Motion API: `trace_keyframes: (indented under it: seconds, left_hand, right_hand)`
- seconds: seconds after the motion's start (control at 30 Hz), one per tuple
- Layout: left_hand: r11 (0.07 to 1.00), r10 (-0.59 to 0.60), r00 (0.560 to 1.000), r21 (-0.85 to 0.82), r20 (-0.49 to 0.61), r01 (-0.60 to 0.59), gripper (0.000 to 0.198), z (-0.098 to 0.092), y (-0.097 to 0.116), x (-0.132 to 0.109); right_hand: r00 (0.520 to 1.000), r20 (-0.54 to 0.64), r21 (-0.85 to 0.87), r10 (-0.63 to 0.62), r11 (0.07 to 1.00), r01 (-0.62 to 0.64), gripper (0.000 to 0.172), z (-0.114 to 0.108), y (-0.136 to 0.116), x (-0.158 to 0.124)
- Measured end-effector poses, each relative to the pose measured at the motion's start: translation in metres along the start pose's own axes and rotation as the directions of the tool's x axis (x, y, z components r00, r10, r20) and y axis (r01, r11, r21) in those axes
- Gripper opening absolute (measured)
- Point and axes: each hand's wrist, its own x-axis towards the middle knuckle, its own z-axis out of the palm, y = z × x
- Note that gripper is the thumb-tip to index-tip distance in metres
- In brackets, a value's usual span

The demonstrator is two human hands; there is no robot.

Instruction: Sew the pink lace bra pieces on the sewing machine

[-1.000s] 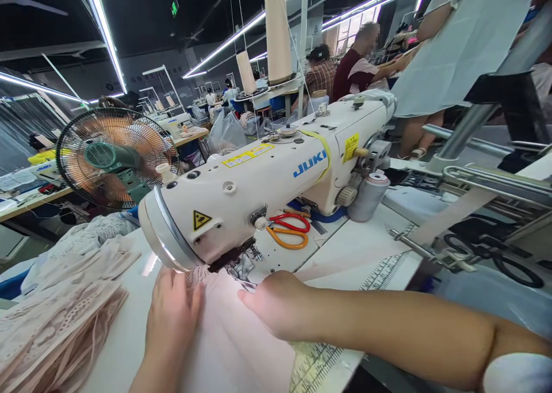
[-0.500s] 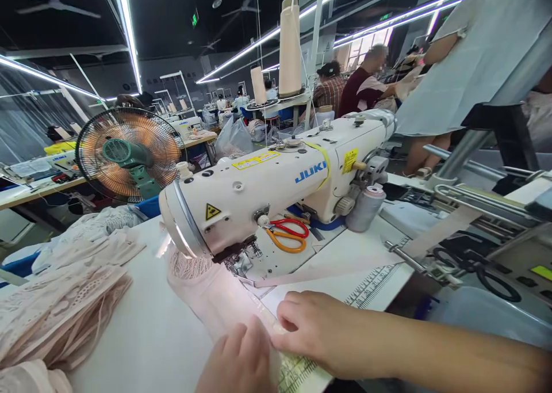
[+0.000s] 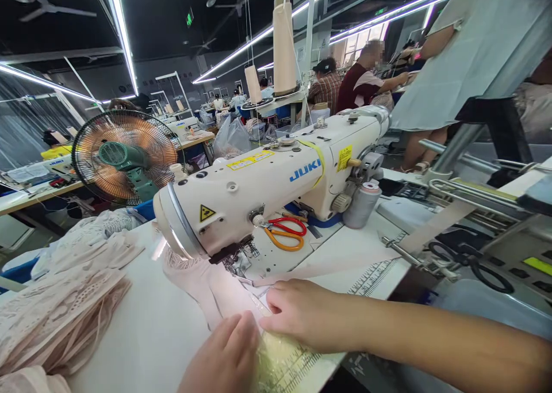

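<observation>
A pale pink fabric piece [image 3: 228, 292] with a lacy, stringy far end lies under the needle area of a white JUKI sewing machine [image 3: 267, 186]. My right hand [image 3: 297, 315] pinches the fabric's right edge just in front of the presser foot. Close beside it, my left hand [image 3: 224, 353] rests on the near part of the fabric with its fingers together; its thumb is hidden. A narrow pale strip [image 3: 328, 269] runs from the right side to the needle area. Scissors with red and orange handles [image 3: 285, 233] lie beneath the machine arm.
Pink lace garments [image 3: 64, 318] are piled at left. A green fan [image 3: 125, 154] stands behind them. A grey thread cone [image 3: 363, 205] stands by the machine. Black scissors [image 3: 472, 263] hang near a metal strip guide [image 3: 420, 258] at right. Other people sit or stand behind.
Both hands have moved slightly forward and left, toward the needle area, with the fabric. A fold now shows on the fabric's left side. The whole view has shifted a little.
</observation>
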Motion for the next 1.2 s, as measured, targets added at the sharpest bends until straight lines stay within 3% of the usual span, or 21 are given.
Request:
trace_keyframes:
  seconds: [0.13,0.33,0.67,0.87,1.07,1.2]
  left_hand:
    - [1.000,0.016,1.000,-0.014,-0.015,-0.016,0.037,-0.002,-0.009,0.000]
    - [1.000,0.019,1.000,-0.005,-0.019,-0.019,0.043,-0.007,-0.021,0.006]
    - [0.999,0.016,1.000,-0.041,0.014,-0.016,0.036,0.000,-0.046,-0.001]
    - [0.994,-0.016,0.999,-0.106,0.031,0.019,0.038,0.008,-0.060,-0.004]
    - [0.988,-0.038,0.997,-0.144,0.070,0.048,0.044,0.014,-0.070,-0.005]
    - [0.995,-0.006,0.996,-0.099,0.084,0.014,0.038,0.018,-0.078,-0.003]
  right_hand:
    - [1.000,-0.030,-0.046,0.001,0.999,-0.002,0.012,0.002,0.003,0.007]
    - [0.999,0.023,-0.061,0.027,0.998,-0.026,0.015,-0.003,0.006,0.017]
    - [0.980,0.133,-0.091,0.149,0.986,-0.138,0.041,-0.007,0.002,0.035]
    - [0.950,0.219,-0.083,0.222,0.974,-0.209,0.035,-0.020,-0.002,0.046]
    - [0.880,0.339,-0.066,0.333,0.941,-0.331,0.053,-0.031,-0.009,0.065]
    - [0.858,0.379,-0.087,0.346,0.937,-0.339,0.066,-0.028,-0.014,0.074]
